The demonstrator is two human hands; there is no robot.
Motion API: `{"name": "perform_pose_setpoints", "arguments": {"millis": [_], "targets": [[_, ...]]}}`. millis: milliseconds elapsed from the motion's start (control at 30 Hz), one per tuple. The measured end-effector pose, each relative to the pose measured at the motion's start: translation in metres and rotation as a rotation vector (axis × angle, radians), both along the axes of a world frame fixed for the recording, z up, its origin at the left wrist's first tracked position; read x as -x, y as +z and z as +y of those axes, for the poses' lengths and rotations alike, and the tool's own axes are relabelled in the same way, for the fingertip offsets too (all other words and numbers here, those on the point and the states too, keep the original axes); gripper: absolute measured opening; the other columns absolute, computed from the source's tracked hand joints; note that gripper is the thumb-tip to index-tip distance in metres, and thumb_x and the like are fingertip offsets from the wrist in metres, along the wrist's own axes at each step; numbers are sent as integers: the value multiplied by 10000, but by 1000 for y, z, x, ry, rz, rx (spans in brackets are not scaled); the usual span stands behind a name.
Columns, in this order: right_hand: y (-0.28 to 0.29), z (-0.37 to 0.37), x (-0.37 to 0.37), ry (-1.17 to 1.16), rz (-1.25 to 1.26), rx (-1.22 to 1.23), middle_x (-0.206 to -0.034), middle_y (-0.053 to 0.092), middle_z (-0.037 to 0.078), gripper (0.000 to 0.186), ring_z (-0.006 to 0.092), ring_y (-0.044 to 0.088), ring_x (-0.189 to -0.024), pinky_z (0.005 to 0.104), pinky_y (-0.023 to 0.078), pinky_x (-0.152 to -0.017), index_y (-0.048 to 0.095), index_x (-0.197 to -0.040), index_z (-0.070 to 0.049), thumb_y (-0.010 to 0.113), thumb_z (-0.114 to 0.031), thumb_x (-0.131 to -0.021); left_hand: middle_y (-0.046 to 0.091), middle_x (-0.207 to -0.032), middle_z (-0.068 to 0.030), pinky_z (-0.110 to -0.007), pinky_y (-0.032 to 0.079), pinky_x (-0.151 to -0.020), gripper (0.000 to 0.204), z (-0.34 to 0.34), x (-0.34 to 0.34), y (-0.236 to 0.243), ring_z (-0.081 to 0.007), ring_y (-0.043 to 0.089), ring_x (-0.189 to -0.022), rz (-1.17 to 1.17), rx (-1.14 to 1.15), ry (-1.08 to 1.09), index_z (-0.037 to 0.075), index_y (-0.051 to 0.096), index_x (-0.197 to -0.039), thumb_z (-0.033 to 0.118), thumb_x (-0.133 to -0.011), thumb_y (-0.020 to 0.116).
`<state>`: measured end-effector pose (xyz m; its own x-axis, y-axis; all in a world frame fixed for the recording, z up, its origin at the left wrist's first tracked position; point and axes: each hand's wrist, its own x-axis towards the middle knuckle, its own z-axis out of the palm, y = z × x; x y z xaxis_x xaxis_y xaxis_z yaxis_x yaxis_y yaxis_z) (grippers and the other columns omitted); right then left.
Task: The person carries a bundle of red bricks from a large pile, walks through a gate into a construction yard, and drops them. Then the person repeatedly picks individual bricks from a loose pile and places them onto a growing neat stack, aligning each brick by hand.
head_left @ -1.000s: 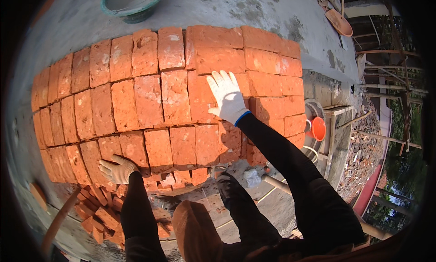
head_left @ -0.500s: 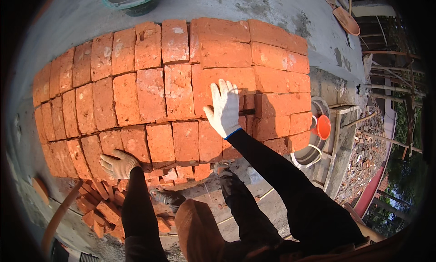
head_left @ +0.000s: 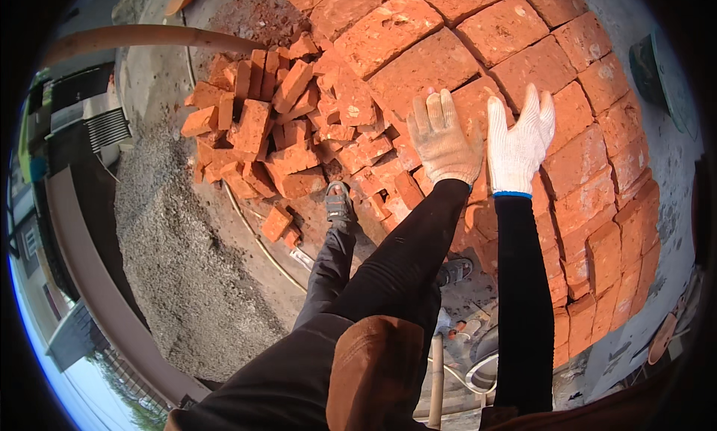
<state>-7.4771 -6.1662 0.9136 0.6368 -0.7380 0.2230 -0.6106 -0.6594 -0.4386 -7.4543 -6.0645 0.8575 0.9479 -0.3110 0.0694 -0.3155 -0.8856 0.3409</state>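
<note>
Clearly, both hands are over the near edge of a long stack of orange-red clay bricks (head_left: 497,31), gripping nothing. The left hand (head_left: 446,141), in a brown-stained knit glove, has its fingers close together; the right hand (head_left: 519,141), in a white knit glove with a blue cuff, holds its thumb well apart. Whether either palm bears on the bricks, I cannot quite tell. A jumbled heap of loose orange bricks (head_left: 293,160) crowds the stack's left end, with a long brown pole (head_left: 149,35) reaching it. Nearby lie a thin pale hose (head_left: 258,240) and grey gravel (head_left: 187,259); a dark green basin (head_left: 647,72) stands past the far edge.
</note>
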Motion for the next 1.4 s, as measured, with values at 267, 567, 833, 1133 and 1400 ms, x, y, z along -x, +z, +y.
{"name": "perform_pose_setpoints", "arguments": {"millis": [267,567,833,1133,1400], "targets": [[-88,16,-196,-315,415,213,-1579,622,294,852,475,555,-1518,670,438,-1194,653,-1480,17,542,-752,-1128,520,-1706,-204,-612,344,-1357,704,52,-8,27,-455,407,-1652,278,587,-19,-21,613,-1589,134,-917,754],[-91,-5,-182,-175,338,372,-1442,735,327,749,502,685,-1363,594,540,-1156,701,-1453,75,518,-606,-1199,454,-1668,-274,-674,339,-1321,1266,383,-137,-64,-522,400,-1594,320,85,398,-35,381,-1738,453,-774,1041],[-90,7,-185,-172,334,252,-1604,649,355,796,508,604,-1502,562,471,-1291,639,-1569,114,505,-587,-1217,458,-1773,-252,-616,295,-1396,1375,562,-287,-138,-428,399,-1676,206,-558,273,-30,341,-1774,588,-757,1029],[-86,18,-185,-139,279,236,-1592,653,359,775,518,603,-1496,558,478,-1283,647,-1561,115,504,-567,-1222,490,-1759,-331,-555,426,-1342,1394,606,-279,-163,-466,489,-1632,155,-105,703,-56,318,-1805,607,-801,1022],[-81,18,-189,-192,291,191,-1557,670,366,760,530,627,-1448,578,500,-1233,668,-1551,83,513,-579,-1213,523,-1746,-340,-482,469,-1311,1445,686,-320,-185,-406,549,-1607,727,322,601,-109,257,-1808,561,-816,1067]]}}
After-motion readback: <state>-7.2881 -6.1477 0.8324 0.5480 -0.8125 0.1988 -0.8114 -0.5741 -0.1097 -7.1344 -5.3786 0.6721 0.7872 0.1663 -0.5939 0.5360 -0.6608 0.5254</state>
